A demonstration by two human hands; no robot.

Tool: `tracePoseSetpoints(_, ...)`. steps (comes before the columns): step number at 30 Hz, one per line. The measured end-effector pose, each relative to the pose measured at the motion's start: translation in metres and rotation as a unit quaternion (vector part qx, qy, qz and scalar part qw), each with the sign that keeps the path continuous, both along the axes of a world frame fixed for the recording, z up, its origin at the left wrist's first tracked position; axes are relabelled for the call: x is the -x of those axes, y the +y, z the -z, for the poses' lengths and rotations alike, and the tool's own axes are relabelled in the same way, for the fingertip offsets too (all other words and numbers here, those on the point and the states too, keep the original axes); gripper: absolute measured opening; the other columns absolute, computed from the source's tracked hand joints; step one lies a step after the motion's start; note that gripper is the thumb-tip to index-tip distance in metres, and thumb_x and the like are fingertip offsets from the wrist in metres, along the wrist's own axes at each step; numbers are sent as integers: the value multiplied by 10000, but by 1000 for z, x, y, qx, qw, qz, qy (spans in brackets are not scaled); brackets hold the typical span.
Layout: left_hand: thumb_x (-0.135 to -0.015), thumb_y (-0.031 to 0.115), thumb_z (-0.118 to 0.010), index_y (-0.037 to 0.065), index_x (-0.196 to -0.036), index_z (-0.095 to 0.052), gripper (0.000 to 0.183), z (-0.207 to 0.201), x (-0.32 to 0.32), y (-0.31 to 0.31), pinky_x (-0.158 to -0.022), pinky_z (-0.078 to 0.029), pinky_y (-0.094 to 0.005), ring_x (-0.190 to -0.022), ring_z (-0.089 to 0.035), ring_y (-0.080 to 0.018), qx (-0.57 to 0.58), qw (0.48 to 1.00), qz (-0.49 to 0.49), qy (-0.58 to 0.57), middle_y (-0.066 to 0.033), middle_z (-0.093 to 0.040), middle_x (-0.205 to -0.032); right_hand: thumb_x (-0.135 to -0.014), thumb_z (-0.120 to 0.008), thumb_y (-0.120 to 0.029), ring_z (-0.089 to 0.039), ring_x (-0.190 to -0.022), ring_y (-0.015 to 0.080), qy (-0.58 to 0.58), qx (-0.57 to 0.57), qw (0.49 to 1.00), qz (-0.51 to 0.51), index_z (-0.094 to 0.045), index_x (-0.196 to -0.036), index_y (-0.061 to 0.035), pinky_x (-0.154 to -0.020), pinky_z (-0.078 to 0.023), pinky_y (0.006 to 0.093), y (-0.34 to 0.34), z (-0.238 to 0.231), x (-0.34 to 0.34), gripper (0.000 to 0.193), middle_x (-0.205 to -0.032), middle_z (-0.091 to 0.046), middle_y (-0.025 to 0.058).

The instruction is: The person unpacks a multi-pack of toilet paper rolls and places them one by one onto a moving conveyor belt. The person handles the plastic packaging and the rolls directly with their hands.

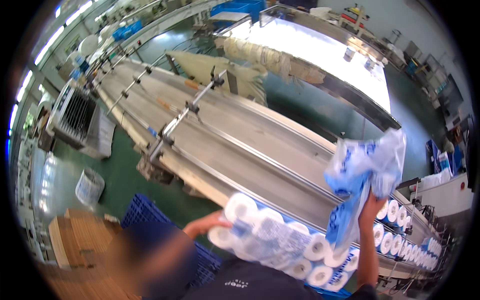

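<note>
Long steel conveyor (240, 145)
Packed white paper rolls (400, 235) lie in a row at its near right end.

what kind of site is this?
Likely a tissue-roll packing line in a factory: long steel conveyor, row of white paper rolls on it, left hand steadying a plastic-wrapped roll pack.

The left hand (202, 225) curls palm-in at the lower middle, while the right hand (371, 202) is raised, fingers clenched.
</note>
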State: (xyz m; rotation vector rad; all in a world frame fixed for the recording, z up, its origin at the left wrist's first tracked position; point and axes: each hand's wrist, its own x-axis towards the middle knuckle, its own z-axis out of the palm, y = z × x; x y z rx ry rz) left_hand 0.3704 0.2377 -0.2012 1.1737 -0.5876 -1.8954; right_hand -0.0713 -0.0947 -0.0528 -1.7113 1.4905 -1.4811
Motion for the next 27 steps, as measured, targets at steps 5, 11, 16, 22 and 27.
tracePoseSetpoints(5, -882, 320, -895, -17, -1538, -525, 826, 0, -2, 0, -1145, -502, -410, -1297, -634, -221, 36, 997, -10, -73, -151, -683, -1408, -1015, -660, -129, -703, -1100, 324, 70, 29, 981, -180, -709, -1267, 35, -986, -528, 446, -153, -32, -242, 305, -1174, -772, 187)
tracePoseSetpoints(11, -912, 223, -870, 90, -1578, -547, 752, 11, -9, -2, -1116, -498, -475, -1331, -606, -373, 46, 994, -98, -5, -213, -612, -1484, -1030, -612, -179, -683, -1188, 496, 75, 123, 971, -192, -639, -1367, -22, -1035, -521, 524, -315, -79, -521, 373, -1247, -740, 274)
tracePoseSetpoints(16, -888, 257, -890, 66, -1578, -526, 803, 16, -39, -39, -1130, -490, -472, -1346, -597, -370, 31, 993, -80, -80, -221, -598, -1494, -984, -662, -237, -687, -1132, 525, -89, 284, 949, -109, -574, -1376, 49, -983, -519, 568, -392, -141, -725, 493, -1189, -738, 309)
tracePoseSetpoints(22, -859, 298, -914, 38, -1579, -501, 870, 32, -65, -60, -1146, -481, -470, -1363, -585, -366, 10, 987, -101, -123, -230, -581, -1507, -983, -681, -291, -685, -1014, 295, -163, -45, 888, -429, -726, -1200, 58, -910, -536, 438, -383, -3, -888, 413, -1056, -758, 196)
tracePoseSetpoints(27, -834, 332, -934, 14, -1579, -480, 928, 37, -78, -51, -1159, -473, -468, -1378, -576, -363, 11, 990, -84, -117, -237, -567, -1518, -974, -724, -312, -715, -1034, 261, 636, -149, 556, -514, -784, -1161, -15, -917, -557, 433, -463, 239, -793, 356, -1110, -771, 180)
